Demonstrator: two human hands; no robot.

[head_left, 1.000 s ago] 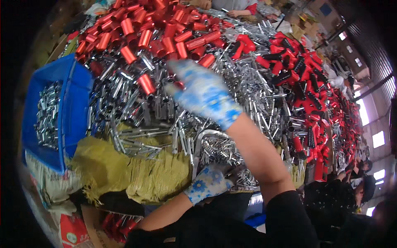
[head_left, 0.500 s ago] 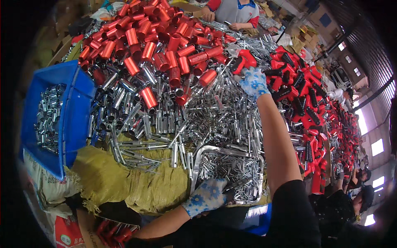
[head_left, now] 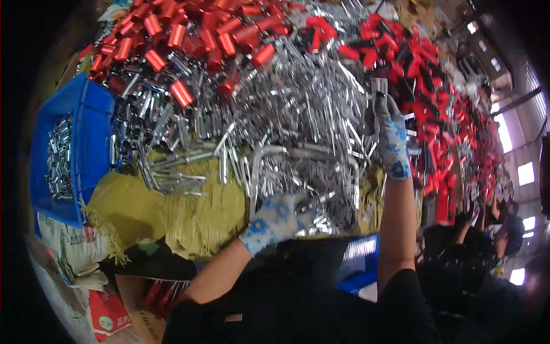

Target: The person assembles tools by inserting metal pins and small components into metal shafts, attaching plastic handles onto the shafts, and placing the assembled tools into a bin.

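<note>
Over the heap's right edge, right hand (head_left: 393, 143) fingers clench a chrome socket tube (head_left: 379, 92), likely stiff, slick, best gripped mid-shaft; left hand (head_left: 274, 222) grasps the heap's near-edge tubes (head_left: 321, 198).

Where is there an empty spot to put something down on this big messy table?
Only the yellow sacking is bare, between the blue bin and the left hand. Everywhere beyond, shiny metal parts and red handles are heaped thick, around the right hand too.

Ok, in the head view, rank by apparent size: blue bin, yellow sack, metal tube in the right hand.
1. yellow sack and blue bin: look alike, unsure.
2. metal tube, held by the right hand: clearly smallest.
</note>
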